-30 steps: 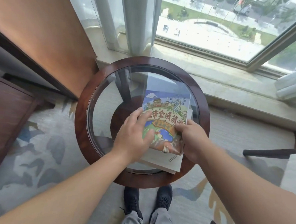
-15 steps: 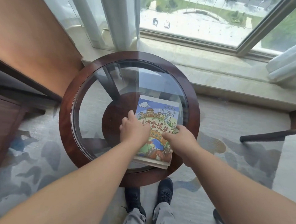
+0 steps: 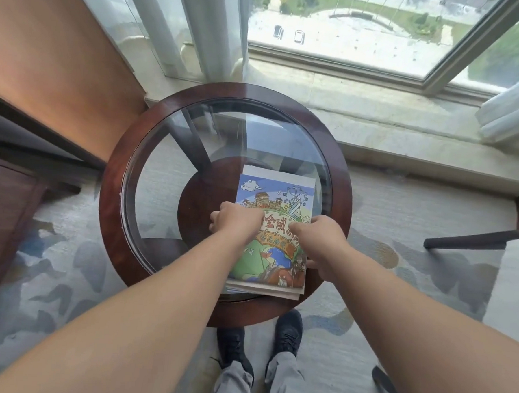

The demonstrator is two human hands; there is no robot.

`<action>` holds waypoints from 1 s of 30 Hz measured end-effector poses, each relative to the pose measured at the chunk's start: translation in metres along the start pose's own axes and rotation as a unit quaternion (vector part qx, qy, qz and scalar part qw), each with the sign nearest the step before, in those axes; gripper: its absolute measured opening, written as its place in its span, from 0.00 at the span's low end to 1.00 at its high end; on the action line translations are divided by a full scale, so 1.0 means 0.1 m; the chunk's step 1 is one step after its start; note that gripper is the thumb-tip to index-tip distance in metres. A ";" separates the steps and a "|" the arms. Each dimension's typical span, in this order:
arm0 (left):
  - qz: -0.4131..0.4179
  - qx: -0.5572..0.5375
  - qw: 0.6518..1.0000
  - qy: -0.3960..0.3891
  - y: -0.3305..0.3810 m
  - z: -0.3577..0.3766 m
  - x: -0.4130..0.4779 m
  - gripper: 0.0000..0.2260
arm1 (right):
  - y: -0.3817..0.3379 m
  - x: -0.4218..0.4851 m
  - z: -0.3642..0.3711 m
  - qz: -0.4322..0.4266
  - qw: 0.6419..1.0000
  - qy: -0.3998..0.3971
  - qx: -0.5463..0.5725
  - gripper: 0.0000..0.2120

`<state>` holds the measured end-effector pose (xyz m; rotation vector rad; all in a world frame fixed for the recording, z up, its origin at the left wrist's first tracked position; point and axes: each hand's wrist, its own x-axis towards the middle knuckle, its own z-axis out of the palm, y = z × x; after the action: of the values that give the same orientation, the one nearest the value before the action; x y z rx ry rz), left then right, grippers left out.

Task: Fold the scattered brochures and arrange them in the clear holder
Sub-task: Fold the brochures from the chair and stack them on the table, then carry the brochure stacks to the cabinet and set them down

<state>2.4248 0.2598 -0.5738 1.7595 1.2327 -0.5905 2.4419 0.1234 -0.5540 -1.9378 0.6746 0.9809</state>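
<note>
Glass desk (image 3: 169, 173): the pane carries the brochure stack (image 3: 278, 180), and a dark wooden rim (image 3: 114, 188) rings it. The stack's near end reaches that rim on my side.
Stack: several brochures lie flat and roughly squared, with paler sheets showing past the far and near ends.
Top brochure (image 3: 266, 264): it lies cartoon city cover up, unfolded as far as I can see.
Left hand (image 3: 236, 222): it rests on the stack's left edge with my fingers curled under. I cannot tell whether they hold the edge or only rest there.
Right hand (image 3: 319, 241): it is at the stack's right edge. My fingers (image 3: 294, 225) bend down onto the cover with the thumb low against the side, so it is grasping the top brochure.
Why so: I judge my 2 hands bracket the cover so the stack stays put while 1 sheet is freed for folding.
Cover versus fingers: it lies under and between them, its far half bare.
Clear holder: not in view.
Shoes (image 3: 287, 333): on the carpet just on the near side of the stack.
</note>
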 end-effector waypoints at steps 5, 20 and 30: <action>0.035 -0.083 0.996 -0.015 -0.06 0.02 -0.04 0.18 | 0.00 0.02 -0.01 0.001 1.000 -0.010 0.010 0.06; 0.090 -0.294 0.951 -0.038 0.13 -0.83 -0.91 0.14 | -0.65 -0.78 -0.33 -0.139 0.989 -0.028 -0.036 0.07; 0.157 -0.354 0.918 0.084 0.31 -2.22 -2.05 0.12 | -1.61 -2.28 -0.14 -0.346 0.920 -0.031 -0.180 0.13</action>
<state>2.3504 0.3462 -0.2925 1.3449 1.0569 0.1953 2.4421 0.2125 -0.2892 -2.2062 -0.2631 0.7292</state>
